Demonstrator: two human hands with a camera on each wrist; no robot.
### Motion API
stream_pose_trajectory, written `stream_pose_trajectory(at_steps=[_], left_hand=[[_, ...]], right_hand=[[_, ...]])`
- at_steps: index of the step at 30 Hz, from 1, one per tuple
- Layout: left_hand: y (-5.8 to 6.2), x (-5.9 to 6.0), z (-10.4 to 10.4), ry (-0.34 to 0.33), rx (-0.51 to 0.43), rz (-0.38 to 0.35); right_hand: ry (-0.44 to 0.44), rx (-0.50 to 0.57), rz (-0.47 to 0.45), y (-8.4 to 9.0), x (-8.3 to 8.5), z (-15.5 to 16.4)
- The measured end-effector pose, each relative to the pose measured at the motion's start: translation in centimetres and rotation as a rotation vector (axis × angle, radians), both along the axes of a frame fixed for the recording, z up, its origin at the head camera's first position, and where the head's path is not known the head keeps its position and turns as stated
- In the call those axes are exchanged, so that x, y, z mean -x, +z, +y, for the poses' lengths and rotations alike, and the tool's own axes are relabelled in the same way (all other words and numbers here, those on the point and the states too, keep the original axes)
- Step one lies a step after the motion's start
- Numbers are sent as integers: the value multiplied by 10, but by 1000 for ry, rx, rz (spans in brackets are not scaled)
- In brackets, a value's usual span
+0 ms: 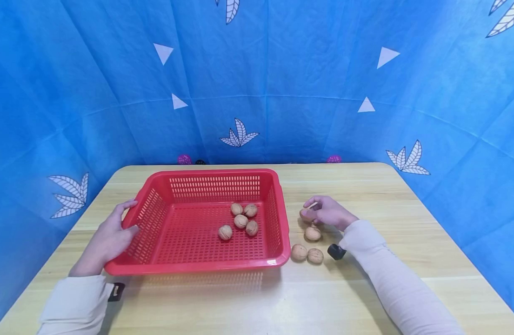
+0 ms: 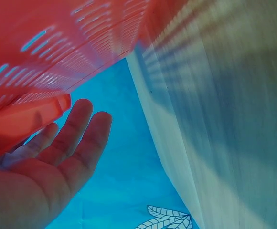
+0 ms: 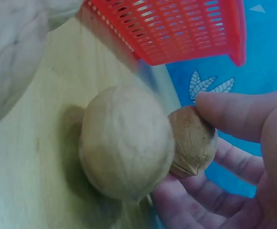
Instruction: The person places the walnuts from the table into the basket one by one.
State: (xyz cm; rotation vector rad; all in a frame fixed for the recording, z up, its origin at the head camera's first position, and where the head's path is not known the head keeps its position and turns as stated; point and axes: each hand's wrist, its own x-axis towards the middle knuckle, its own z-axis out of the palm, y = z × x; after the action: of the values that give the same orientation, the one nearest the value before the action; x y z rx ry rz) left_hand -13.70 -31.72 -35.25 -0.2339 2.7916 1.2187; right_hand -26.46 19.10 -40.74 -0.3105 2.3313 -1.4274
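Walnut (image 3: 193, 142): pinched in right hand (image 1: 329, 213) fingertips, just right of basket (image 1: 277, 204). Light, hard, round, likely to roll; best pinched across the middle. Left hand (image 1: 108, 239) relaxed flat against basket's side.

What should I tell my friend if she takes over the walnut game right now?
Left hand: rests on the red basket's left rim, fingers fairly straight.
Right hand: pinches one walnut just right of the basket.
Done: five walnuts lie in the basket.
Left: the held walnut, plus three loose walnuts on the table beside the basket's right wall, if all are meant to go in.
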Motion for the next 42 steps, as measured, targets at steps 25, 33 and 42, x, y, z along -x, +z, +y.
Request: stream_pose_trajectory(at_steps=[25, 33, 42], left_hand=[[2, 0, 0, -4, 2, 6], [-2, -8, -1, 17, -18, -11], [1, -1, 3, 12, -20, -1]], right_hand=[[-19, 291, -34, 35, 2, -29], [-50, 333, 9, 45, 6, -50], [-68, 374, 91, 75, 11, -56]])
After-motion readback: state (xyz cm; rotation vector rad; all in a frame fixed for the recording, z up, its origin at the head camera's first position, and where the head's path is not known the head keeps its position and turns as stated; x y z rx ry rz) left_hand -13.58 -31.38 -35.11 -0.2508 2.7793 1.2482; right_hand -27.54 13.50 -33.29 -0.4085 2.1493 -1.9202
